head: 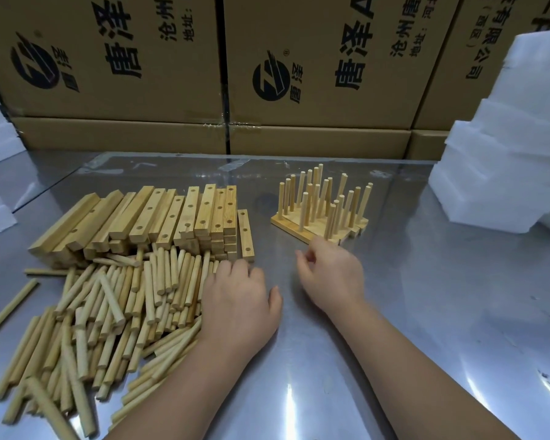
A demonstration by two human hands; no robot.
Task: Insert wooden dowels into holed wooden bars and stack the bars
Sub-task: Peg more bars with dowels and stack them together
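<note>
Left hand [239, 300] covers the dowels [115, 312], grip unclear; right hand [331, 274] hangs loosely curled, empty.

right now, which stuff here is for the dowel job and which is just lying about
For the job: loose dowels, holed bars, doweled bars.
Lying about: cardboard boxes, white foam blocks.

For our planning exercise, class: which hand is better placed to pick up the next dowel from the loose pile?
Left. The left hand rests on the dowel pile; the right hand hovers empty near the finished bars, farther from it.
</note>
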